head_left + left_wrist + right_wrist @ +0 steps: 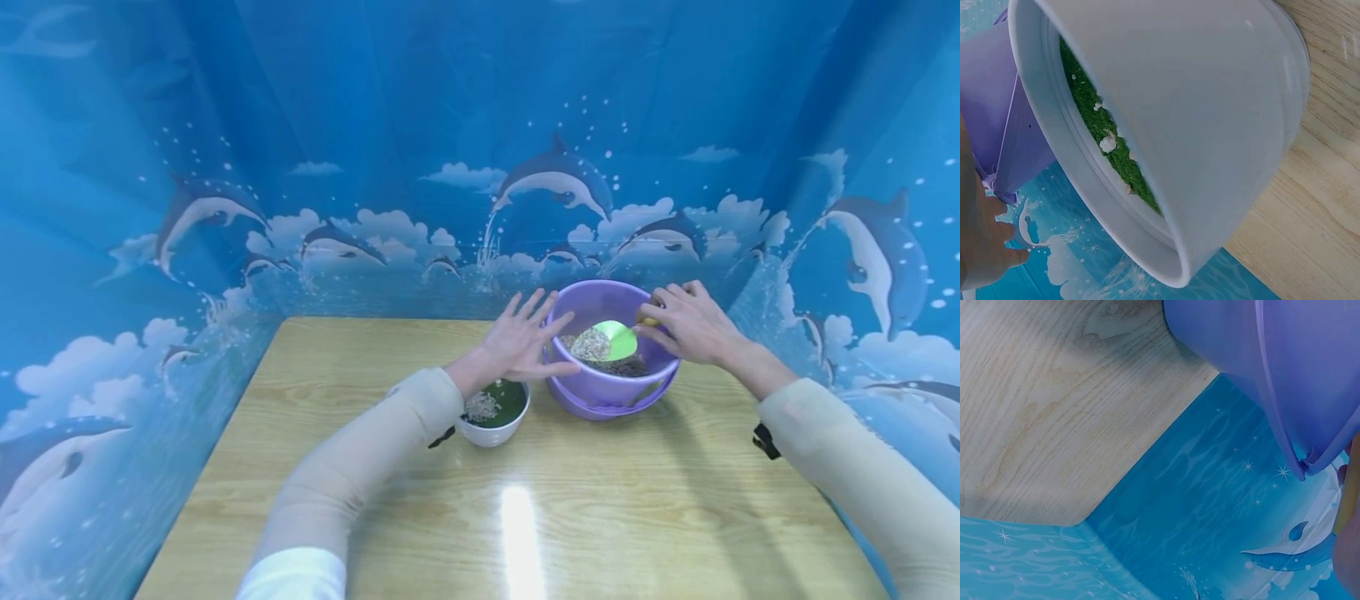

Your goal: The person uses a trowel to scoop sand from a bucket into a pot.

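My right hand (690, 327) grips the yellow handle (1349, 494) of a small green shovel (621, 340) at the right of a purple bucket (611, 389). Pale gravel (591, 344) lies on the shovel's blade, inside the bucket's rim. Darker grainy stuff (628, 365) covers part of the bucket's bottom. With fingers spread, my left hand (521, 342) is at the bucket's left rim and holds nothing; whether it touches the rim I cannot tell. Below that hand stands a white bowl (491, 437), with a green layer (1125, 165) and some pale gravel inside.
A light wooden table (405, 517) carries the bowl and bucket. Behind and at both sides hangs a blue curtain (420, 100) printed with dolphins, close to the table's back edge. The bucket's carrying handle (611, 411) hangs down at its front.
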`<state>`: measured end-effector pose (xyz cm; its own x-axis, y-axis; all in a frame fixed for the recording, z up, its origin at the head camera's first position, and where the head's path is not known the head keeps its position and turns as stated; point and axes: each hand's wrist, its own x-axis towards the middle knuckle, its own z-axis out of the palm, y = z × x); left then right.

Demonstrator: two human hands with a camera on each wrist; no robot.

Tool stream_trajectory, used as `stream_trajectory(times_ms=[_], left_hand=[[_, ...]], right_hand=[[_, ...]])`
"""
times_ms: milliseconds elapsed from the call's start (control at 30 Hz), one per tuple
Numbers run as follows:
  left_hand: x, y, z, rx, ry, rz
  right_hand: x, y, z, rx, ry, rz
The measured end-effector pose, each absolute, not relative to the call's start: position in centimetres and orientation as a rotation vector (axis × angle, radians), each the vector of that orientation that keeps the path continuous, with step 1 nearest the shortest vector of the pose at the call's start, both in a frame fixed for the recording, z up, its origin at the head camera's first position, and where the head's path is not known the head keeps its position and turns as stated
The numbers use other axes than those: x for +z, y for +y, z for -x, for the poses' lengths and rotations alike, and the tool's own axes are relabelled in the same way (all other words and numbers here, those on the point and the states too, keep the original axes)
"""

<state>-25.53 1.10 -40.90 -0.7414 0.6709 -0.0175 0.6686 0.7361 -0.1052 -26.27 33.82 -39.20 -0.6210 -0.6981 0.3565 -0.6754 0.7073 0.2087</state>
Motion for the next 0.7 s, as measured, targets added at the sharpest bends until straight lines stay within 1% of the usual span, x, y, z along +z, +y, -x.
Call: stream_trajectory(times_ms=[333,700], left_hand=[[-40.8,0.2,25.5,0.162,-2.883,1.118],[-40.8,-2.0,25.1,0.075,-2.895,1.116]], right_hand=[[-38.7,33.9,26.0,-0.03,-2.498,-1.061],[-38.0,33.7,25.7,0.027,-2.458,-1.07]])
